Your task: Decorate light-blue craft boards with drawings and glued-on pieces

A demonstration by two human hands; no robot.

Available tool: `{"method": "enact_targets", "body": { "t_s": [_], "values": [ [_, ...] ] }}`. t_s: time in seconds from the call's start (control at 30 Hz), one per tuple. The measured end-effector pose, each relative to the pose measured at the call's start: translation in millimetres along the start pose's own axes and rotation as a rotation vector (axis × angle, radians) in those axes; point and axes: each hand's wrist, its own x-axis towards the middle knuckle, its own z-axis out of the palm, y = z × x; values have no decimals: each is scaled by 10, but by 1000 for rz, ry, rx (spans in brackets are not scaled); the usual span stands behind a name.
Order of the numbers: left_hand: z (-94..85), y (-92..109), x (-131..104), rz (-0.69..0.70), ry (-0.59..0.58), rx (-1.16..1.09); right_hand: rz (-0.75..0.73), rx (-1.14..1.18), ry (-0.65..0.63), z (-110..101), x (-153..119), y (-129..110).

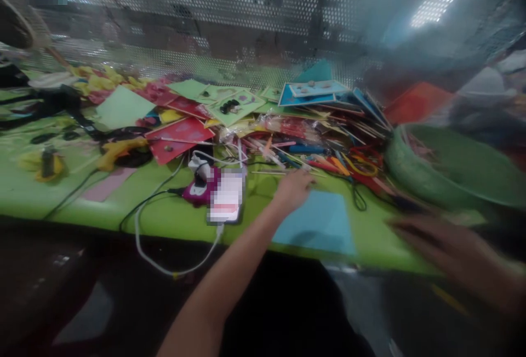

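My left hand (293, 188) reaches over the green table, at the top left corner of a light blue sheet (322, 220). Its fingers point toward thin sticks and pens (283, 154); whether it holds anything is too blurred to tell. On the right, my right hand (444, 239) is smeared by motion above the table's front edge, below a green basin (447, 176). A phone (226, 198) with a blurred screen lies left of my left forearm, beside a purple power strip (199, 190).
Cards in green, red (178, 139) and blue (310, 94) are heaped along the back. A yellow glue gun (121, 152) lies at the left near a pink paper strip (109, 184). A white cable (142, 247) hangs over the front edge.
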Motion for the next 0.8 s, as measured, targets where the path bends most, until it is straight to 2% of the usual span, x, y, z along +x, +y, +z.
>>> {"method": "enact_targets", "body": {
  "t_s": [0.1, 0.17, 0.23, 0.3, 0.4, 0.5, 0.6, 0.7, 0.8],
  "values": [
    [-185, -131, -21, -132, 129, -41, -18, 15, -83, 294, 940, -181],
    [-297, -197, -26, -236, 207, -59, 0, -70, -89, 541, 1445, -295],
    [-380, -229, -27, -325, 255, -77, 48, -193, -113, 768, 1789, -374],
    [-430, -236, -26, -395, 287, -100, 50, -293, -149, 946, 1978, -421],
    [-460, -240, -24, -446, 339, -140, 67, -383, -152, 1105, 2058, -451],
    [-464, -274, -26, -454, 409, -185, 91, -396, -138, 1141, 2029, -433],
    [-467, -330, -33, -454, 502, -243, 126, -377, -95, 1054, 1950, -362],
    [-476, -376, -35, -446, 596, -273, 142, -319, -29, 882, 1790, -271],
    [-486, -392, -28, -452, 595, -267, 12, -212, -29, 738, 1560, -189]
  ]
}}
